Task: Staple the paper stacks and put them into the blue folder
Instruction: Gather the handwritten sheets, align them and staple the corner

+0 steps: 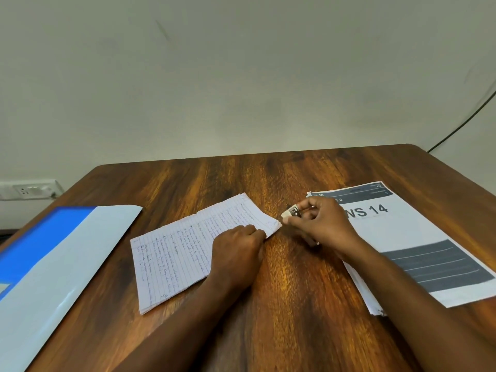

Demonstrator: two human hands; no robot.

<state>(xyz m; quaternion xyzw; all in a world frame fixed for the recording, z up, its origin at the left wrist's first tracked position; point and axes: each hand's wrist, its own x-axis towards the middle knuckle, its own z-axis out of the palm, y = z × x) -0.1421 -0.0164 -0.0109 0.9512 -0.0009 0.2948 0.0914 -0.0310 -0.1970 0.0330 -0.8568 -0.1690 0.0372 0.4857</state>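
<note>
Wooden table [295,304]: handwritten lined paper stack [182,253] long axis diagonal; left hand [236,251] curled gripping its edge; right hand [319,224] pinching small white stapler [291,212] nr corner.

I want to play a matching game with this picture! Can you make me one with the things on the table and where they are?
Things:
1. handwritten lined paper stack
2. blue folder
3. printed paper stack
4. small stapler

Places:
A. lying open at the left edge of the wooden table
B. pinched in the right hand
C. at the right, partly under the right forearm
D. in the middle, its corner held by the left hand

Pairs: 1-D, 2-A, 3-C, 4-B
</note>
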